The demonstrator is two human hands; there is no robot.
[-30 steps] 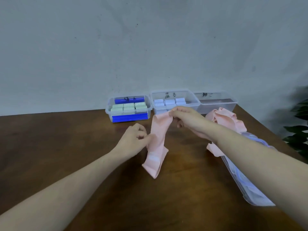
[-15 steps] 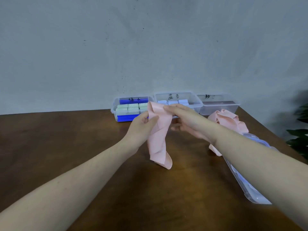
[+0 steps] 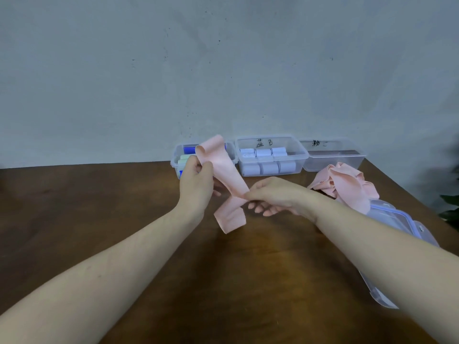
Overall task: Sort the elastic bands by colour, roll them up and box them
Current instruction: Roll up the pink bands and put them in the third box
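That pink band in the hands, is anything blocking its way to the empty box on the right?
Nothing visible does. The left hand and right hand hold the pink band above the table. The right-hand box has no lid on; the pile of pink bands lies in front of it, low.

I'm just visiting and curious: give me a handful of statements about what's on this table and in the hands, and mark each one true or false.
1. Both hands hold the same pink band. True: the left hand grips its upper part, the right hand pinches it lower down.
2. The middle box holds pale blue rolls. True.
3. The right-hand box is packed with pink rolls. False: no rolls show inside it.
4. A heap of pink bands lies on the table to the right. True.
5. The held band is already rolled up tight. False: it hangs loose, its lower end dangling.
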